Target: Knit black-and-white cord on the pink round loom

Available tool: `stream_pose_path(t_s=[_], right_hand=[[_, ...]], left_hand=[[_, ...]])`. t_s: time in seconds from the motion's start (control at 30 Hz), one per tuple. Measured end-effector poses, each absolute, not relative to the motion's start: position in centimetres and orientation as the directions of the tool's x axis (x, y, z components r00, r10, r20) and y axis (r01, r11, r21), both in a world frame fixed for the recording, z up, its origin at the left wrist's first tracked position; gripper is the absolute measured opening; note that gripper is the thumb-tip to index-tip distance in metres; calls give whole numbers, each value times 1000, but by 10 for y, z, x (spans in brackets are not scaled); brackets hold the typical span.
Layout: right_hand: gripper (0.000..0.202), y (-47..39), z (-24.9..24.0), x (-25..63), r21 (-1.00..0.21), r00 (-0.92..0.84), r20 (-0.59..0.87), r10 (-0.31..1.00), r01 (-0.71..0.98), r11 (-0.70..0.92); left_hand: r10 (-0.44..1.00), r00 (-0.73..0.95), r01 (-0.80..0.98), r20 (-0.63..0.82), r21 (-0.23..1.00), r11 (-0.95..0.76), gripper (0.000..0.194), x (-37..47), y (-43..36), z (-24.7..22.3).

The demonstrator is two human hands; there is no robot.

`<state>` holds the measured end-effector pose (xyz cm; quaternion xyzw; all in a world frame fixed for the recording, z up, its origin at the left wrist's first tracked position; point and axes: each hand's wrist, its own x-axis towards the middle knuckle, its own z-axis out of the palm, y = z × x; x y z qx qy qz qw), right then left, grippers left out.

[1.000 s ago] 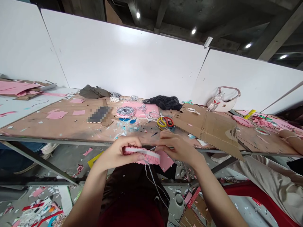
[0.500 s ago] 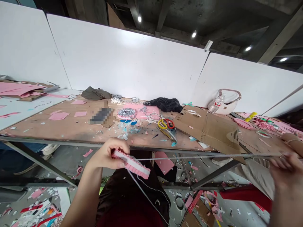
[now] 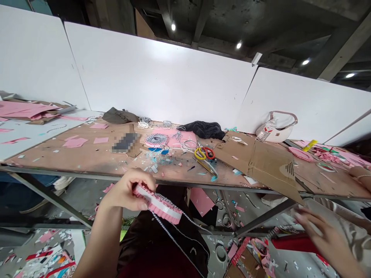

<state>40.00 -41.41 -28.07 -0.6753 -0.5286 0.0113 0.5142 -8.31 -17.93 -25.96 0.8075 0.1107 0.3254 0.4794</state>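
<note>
Table point(image 3: 87, 159) behind left hand point(image 3: 127, 191); on it, scissors point(image 3: 206, 165) left of cardboard point(image 3: 265, 166)

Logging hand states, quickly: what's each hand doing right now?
Left hand: closed, gripping the pink pleated piece by one end.
Right hand: blurred, looks loosely open, nothing visible in it.

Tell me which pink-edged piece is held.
The white-banded piece in the left hand; the cord-covered piece and the pink piece by the yellow strip lie on the table.
</note>
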Motion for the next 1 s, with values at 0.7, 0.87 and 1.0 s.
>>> stream_pose_path(t_s=[0.7, 0.87, 1.0], right_hand=[[25, -270, -231, 160, -943, -613, 332, 717, -206, 261], [25, -273, -243, 184, -935, -418, 326, 848, -274, 224], [25, -293, -258, 270, -919, 166, 264, 950, -258, 300]], left_hand=[[270, 765, -281, 585, 680, -677, 38, -67, -185, -258], [248, 772, -333, 585, 705, -627, 38, -69, -181, -265], [259, 742, -395, 619, 715, -577, 43, -74, -176, -274]])
